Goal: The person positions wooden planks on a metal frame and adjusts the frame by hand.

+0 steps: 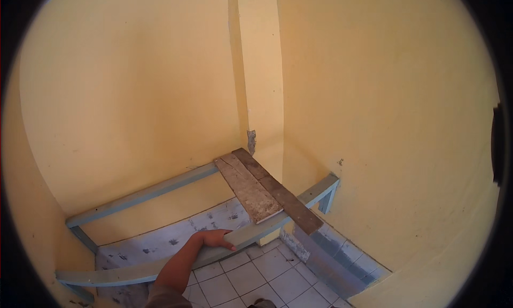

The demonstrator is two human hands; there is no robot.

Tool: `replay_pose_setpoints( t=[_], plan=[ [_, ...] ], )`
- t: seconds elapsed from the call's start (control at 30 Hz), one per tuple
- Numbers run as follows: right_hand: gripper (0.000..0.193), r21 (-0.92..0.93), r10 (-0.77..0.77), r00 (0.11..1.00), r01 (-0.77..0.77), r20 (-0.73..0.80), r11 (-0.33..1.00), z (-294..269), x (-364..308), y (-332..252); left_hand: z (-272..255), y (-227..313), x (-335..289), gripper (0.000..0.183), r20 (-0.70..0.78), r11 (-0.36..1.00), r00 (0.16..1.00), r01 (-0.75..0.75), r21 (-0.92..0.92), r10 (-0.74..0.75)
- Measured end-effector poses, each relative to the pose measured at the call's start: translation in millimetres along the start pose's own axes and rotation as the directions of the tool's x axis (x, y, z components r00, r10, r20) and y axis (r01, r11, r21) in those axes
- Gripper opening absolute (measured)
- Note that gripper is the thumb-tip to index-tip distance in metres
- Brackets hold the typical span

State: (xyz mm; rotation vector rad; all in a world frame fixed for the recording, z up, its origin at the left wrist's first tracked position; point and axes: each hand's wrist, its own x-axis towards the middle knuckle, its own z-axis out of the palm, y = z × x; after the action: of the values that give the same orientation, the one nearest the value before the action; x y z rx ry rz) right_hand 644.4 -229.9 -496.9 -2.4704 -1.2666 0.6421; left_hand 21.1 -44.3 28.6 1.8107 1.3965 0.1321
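My left hand [215, 238] is closed over the front rail [251, 234] of a grey-blue wooden frame, its thumb on the near side. The other fingers lie along the rail's top and far side, partly hidden. A pale, worn plank [247, 187] and a dark brown plank [280, 193] lie side by side across the frame, to the right of this hand. They span from the back rail [144, 194] to the front one, and the brown plank's near end juts past the front rail. My right hand is out of sight.
Yellow walls [374, 121] enclose the frame on the left, back and right. White floor tiles [246, 278] show in front, beside a low tiled ledge [339, 254] at the right. Beneath the frame is a whitish, dark-spotted surface [176, 236]. A dark object [262, 303] shows at the lower edge.
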Motion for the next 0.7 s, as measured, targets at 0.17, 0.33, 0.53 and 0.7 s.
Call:
replay_pose_setpoints(
  t=[0.17,0.33,0.53,0.7],
  plan=[
    [0.056,-0.199,0.288,0.957,-0.291,-0.047,0.936,-20,-77,59,-2,-2,3,0.084,0.052,1.000,0.998,0.031,-0.004,-0.030],
    [0.056,-0.341,0.223,0.975,-0.210,-0.001,0.916,-62,-115,59,-2,-8,8,0.086,0.058,1.000,0.998,-0.009,-0.005,0.009],
    [0.055,-0.572,0.026,0.998,0.014,0.061,0.820,-64,-139,65,-5,-13,14,0.084,0.084,0.997,0.994,-0.070,0.017,0.068],
    [0.055,0.042,0.527,0.850,-0.527,0.005,0.849,-68,-93,43,-4,-12,12,0.083,0.091,0.995,0.991,-0.095,-0.025,0.097]
  ],
)
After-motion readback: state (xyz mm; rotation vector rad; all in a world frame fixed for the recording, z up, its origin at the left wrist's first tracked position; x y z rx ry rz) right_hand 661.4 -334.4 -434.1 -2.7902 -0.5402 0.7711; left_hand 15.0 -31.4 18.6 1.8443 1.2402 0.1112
